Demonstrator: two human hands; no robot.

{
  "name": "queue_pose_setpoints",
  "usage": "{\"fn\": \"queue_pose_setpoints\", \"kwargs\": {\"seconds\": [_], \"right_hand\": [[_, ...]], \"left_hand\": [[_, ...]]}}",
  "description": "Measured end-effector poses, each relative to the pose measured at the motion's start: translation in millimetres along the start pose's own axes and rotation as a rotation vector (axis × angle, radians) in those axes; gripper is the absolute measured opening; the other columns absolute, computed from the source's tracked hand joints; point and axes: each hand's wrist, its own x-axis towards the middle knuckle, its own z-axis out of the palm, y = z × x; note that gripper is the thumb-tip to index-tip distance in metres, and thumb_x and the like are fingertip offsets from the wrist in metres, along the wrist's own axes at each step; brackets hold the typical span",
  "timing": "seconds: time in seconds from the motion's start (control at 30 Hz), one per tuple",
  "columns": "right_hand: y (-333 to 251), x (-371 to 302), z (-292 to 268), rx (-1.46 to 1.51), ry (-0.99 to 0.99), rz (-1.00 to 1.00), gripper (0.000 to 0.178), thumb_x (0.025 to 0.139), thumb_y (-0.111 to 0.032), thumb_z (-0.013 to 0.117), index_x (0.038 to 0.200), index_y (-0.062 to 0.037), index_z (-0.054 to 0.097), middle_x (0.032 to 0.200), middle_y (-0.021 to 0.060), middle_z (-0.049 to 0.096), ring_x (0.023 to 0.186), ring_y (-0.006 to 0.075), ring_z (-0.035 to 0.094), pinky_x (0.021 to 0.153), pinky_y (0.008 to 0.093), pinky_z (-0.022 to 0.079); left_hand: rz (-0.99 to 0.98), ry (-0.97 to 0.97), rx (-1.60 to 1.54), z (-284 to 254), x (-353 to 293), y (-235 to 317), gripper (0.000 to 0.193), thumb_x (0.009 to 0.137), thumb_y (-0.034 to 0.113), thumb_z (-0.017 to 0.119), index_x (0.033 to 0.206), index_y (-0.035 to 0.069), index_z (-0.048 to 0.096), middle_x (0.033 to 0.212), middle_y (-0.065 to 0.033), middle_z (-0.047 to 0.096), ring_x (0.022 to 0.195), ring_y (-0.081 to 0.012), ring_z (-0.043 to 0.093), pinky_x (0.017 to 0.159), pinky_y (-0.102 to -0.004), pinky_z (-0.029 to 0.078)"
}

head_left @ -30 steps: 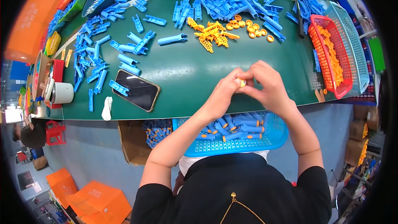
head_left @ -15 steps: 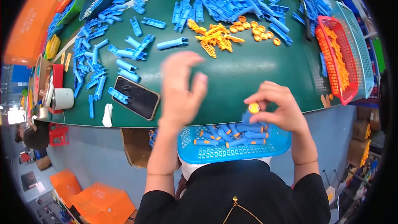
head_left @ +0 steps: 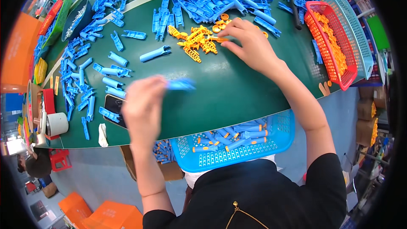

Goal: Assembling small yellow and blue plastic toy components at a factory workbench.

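Above the left-middle of the green table, my left hand (head_left: 146,104) pinches a blue plastic half-shell (head_left: 181,85), blurred by motion. Farther away, my right hand (head_left: 250,44) reaches to a pile of orange toothed strips (head_left: 197,40). Its thumb and index finger close round the end of one strip at the pile's right side. Small round orange caps (head_left: 217,28) lie beside it, partly hidden by my right fingers. At the table's near edge, a blue basket (head_left: 229,160) holds several blue tubes with orange ends (head_left: 223,133).
A large heap of blue shells (head_left: 207,4) lies at the back, with more scattered on the left. A phone (head_left: 113,104) lies beneath a blue shell. On the right stands a red basket (head_left: 328,51) of orange parts. A dark-handled tool (head_left: 293,8) lies nearby.
My right hand has let go of the orange-capped blue tube and moved far, to the orange strips. My left hand, empty before, now holds a blue half-shell. The whole view has shifted.
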Motion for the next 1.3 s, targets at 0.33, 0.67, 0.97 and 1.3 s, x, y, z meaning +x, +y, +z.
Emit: {"fn": "queue_pose_setpoints", "kwargs": {"seconds": [0.33, 0.67, 0.97, 1.3], "right_hand": [[-28, -39, -18, 0.111, -0.091, 0.386, 0.016, 0.079, -0.013, 0.073, 0.09, -0.0017, 0.071, 0.075, 0.0075, 0.062, 0.067, 0.0177, 0.057, 0.062, 0.03, 0.046], [-26, -48, -11, -0.096, 0.068, 0.213, 0.016, 0.08, -0.008, 0.07, 0.096, -0.0045, 0.069, 0.079, 0.0089, 0.06, 0.073, 0.0218, 0.058, 0.064, 0.0326, 0.047], [-6, -30, -25, 0.153, -0.223, 0.139, 0.009, 0.084, -0.008, 0.066, 0.091, -0.0034, 0.064, 0.084, 0.0048, 0.065, 0.075, 0.0166, 0.062, 0.061, 0.0274, 0.045], [-18, -30, -16, 0.332, -0.274, 0.207, 0.009, 0.084, -0.006, 0.066, 0.088, -0.0006, 0.061, 0.08, 0.0063, 0.06, 0.071, 0.0152, 0.058, 0.063, 0.0274, 0.046]], "left_hand": [[-0.202, -0.132, -0.031, 61, -36, 54, 0.053, 0.074, 0.012, 0.073, 0.123, 0.003, 0.056, 0.134, -0.0158, 0.05, 0.124, -0.0348, 0.045, 0.103, -0.044, 0.038], [-0.089, -0.174, 0.191, 94, -25, 59, 0.052, 0.076, 0.026, 0.075, 0.116, 0.005, 0.05, 0.117, -0.0144, 0.044, 0.114, -0.0341, 0.041, 0.097, -0.0493, 0.034], [-0.109, -0.19, 0.039, 61, -31, 44, 0.056, 0.075, 0.006, 0.07, 0.129, 0.016, 0.056, 0.137, -0.0109, 0.044, 0.124, -0.0344, 0.038, 0.104, -0.0493, 0.028], [-0.039, -0.306, -0.009, 60, -16, 34, 0.09, 0.061, 0.029, 0.085, 0.137, 0.007, 0.042, 0.132, -0.0128, 0.048, 0.126, -0.032, 0.04, 0.11, -0.0495, 0.022]]}}
